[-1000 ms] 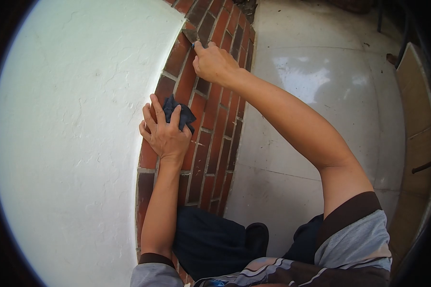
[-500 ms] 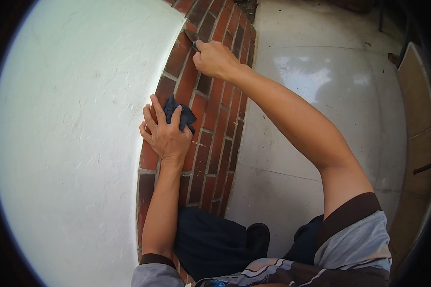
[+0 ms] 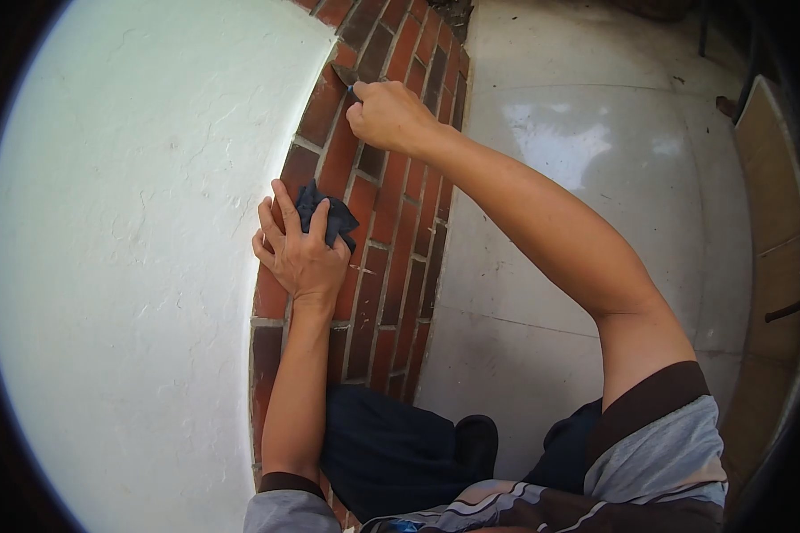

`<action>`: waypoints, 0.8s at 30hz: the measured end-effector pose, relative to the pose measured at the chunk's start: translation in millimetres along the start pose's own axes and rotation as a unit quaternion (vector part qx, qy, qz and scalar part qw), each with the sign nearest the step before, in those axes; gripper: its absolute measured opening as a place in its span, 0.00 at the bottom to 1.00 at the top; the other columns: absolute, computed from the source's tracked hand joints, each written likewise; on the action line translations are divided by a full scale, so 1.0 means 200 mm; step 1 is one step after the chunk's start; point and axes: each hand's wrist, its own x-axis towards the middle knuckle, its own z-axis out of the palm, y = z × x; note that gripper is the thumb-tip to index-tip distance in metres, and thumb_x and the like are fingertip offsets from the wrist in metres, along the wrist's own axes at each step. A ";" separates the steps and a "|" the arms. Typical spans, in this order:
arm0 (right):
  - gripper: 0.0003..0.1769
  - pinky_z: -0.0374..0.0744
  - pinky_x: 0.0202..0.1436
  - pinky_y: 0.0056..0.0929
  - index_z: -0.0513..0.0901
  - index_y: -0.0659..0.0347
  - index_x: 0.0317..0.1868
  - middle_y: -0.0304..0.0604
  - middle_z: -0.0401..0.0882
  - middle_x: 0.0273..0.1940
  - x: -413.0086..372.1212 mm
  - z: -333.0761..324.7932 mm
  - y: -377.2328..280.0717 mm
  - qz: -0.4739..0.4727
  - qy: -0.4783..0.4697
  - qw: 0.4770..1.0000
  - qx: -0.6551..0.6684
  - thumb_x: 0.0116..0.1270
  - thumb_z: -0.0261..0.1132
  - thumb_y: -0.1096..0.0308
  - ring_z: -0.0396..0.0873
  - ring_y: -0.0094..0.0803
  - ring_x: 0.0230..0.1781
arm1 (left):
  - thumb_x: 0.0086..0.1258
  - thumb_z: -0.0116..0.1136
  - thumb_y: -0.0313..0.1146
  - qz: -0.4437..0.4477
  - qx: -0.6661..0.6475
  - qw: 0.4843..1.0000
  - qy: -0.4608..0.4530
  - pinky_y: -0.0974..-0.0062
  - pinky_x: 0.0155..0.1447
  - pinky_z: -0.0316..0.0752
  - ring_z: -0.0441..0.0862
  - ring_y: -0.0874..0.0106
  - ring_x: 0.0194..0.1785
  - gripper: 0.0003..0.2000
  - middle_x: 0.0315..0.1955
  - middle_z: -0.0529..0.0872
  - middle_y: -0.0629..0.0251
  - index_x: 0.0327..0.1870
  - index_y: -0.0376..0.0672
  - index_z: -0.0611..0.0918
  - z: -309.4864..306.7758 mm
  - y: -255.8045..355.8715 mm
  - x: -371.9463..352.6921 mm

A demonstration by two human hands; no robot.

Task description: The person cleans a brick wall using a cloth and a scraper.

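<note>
My left hand (image 3: 304, 258) presses against the brick facing (image 3: 364, 293) beside the edge of the white wall (image 3: 142, 266). A crumpled dark cloth (image 3: 333, 218) is held under its thumb and fingers, while the other fingers spread over the bricks. Higher up, my right hand (image 3: 387, 114) is closed round the handle of a small scraper (image 3: 345, 75). The scraper's pointed metal blade rests at or near the upper bricks, close to the white wall's edge. Most of its handle is hidden in my fist.
A pale tiled floor (image 3: 524, 258) lies to the right of the bricks. My dark trousers and a dark shoe (image 3: 477, 444) are below. At the far right stands a tan board (image 3: 773, 222), with dark metal legs above it.
The scraper and my right hand have shifted slightly left and down across the bricks. The whole view has also shifted slightly. My left hand still holds the cloth against the bricks.
</note>
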 end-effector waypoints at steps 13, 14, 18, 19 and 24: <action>0.26 0.76 0.65 0.48 0.81 0.70 0.58 0.68 0.80 0.56 -0.01 -0.03 -0.02 -0.005 -0.024 0.999 0.037 0.66 0.53 0.62 0.78 0.62 0.60 | 0.49 0.68 0.29 0.000 0.000 1.000 0.000 0.53 0.70 0.55 0.60 0.53 0.76 0.21 0.79 0.62 0.56 0.47 0.59 0.92 -0.01 0.00 0.00; 0.26 0.76 0.65 0.48 0.81 0.70 0.58 0.68 0.80 0.56 0.01 -0.05 -0.03 0.007 -0.031 0.999 0.037 0.66 0.53 0.62 0.78 0.62 0.60 | 0.49 0.68 0.29 0.000 0.000 1.000 0.002 0.53 0.70 0.55 0.60 0.53 0.76 0.20 0.79 0.62 0.56 0.47 0.58 0.92 0.00 0.00 0.00; 0.26 0.76 0.66 0.48 0.81 0.70 0.58 0.68 0.80 0.56 0.07 -0.09 -0.04 0.026 -0.044 0.997 0.050 0.65 0.52 0.63 0.78 0.63 0.60 | 0.45 0.71 0.33 0.014 0.018 1.000 -0.003 0.50 0.71 0.54 0.57 0.51 0.78 0.22 0.79 0.60 0.53 0.47 0.59 0.92 0.02 -0.01 -0.01; 0.26 0.76 0.66 0.48 0.81 0.70 0.58 0.68 0.80 0.56 0.08 -0.07 -0.03 0.029 -0.040 0.997 0.054 0.65 0.52 0.63 0.78 0.63 0.60 | 0.45 0.71 0.33 0.014 0.019 1.000 -0.004 0.49 0.71 0.55 0.57 0.51 0.78 0.22 0.79 0.60 0.53 0.47 0.59 0.92 0.02 -0.01 -0.01; 0.24 0.76 0.65 0.50 0.81 0.72 0.55 0.70 0.81 0.54 -0.02 0.01 -0.02 -0.022 -0.010 0.999 0.046 0.66 0.52 0.63 0.79 0.64 0.58 | 0.46 0.71 0.33 0.012 0.016 1.000 -0.002 0.49 0.71 0.55 0.57 0.52 0.78 0.22 0.79 0.60 0.53 0.47 0.59 0.92 0.02 -0.02 -0.01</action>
